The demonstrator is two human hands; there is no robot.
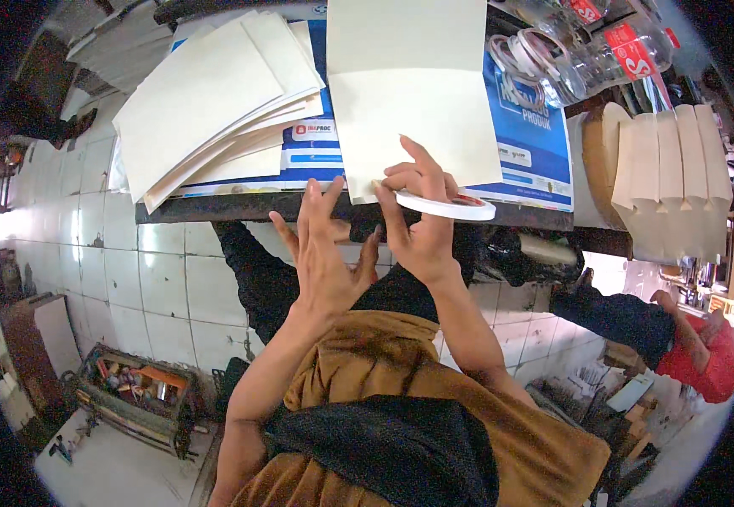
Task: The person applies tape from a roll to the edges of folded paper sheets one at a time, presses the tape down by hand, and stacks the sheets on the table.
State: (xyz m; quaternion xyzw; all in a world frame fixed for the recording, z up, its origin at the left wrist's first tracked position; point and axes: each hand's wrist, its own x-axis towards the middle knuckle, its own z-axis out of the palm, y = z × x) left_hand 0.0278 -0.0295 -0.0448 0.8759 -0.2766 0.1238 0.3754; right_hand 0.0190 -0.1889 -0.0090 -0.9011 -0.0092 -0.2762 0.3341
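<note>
A creased cream sheet of card (418, 118) lies on the table, its lower left corner at the near edge. My right hand (426, 224) has a narrow white roll of tape (468, 209) hooked on its fingers. Its thumb tip meets a fingertip at the card's near edge, the index finger raised; whether a tape end is pinched there I cannot tell. My left hand (320, 253) hovers just left of it, in front of the table edge, fingers spread and holding nothing. Left of the card lies a fanned stack of cream sheets (206, 93).
Blue printed sheets (540, 144) cover the table (215, 209) beneath the card. At the back right are plastic bottles (620, 63) and several tape rolls (527, 52). Folded cream card pieces (663, 169) stand at the right. A person in red (705, 355) sits farther right.
</note>
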